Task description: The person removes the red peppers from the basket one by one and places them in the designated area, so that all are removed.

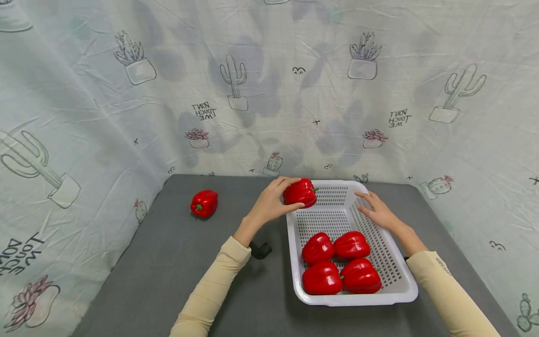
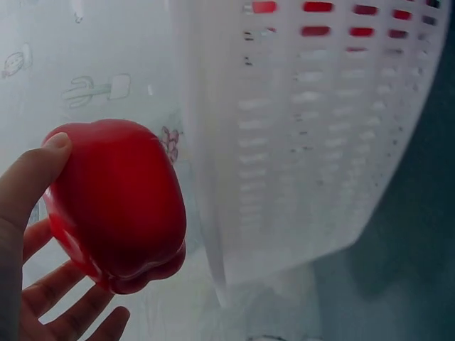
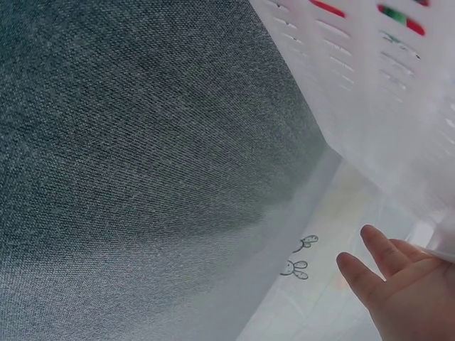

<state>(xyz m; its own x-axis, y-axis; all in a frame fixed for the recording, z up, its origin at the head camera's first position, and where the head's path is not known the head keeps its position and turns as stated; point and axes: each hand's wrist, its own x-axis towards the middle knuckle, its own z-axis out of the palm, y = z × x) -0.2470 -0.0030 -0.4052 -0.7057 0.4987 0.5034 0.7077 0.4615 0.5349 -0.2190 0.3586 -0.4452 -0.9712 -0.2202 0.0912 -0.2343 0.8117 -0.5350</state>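
My left hand (image 1: 273, 201) grips a red bell pepper (image 1: 301, 193) between thumb and fingers, at the far left corner of a white perforated basket (image 1: 353, 299). In the left wrist view the held pepper (image 2: 121, 199) hangs beside the basket's outer wall (image 2: 277, 177), thumb on its upper side. My right hand (image 1: 379, 213) is at the basket's right rim, its fingers extended and spread over the inside. The right wrist view shows those fingers (image 3: 366, 277) beside the basket wall. Several red bell peppers (image 1: 351, 245) lie grouped in the near half of the basket.
Another red bell pepper (image 1: 204, 203) lies on the dark grey table (image 1: 168, 271), left of the basket. A pale cloth printed with cacti (image 1: 261, 93) hangs behind and along both sides of the table.
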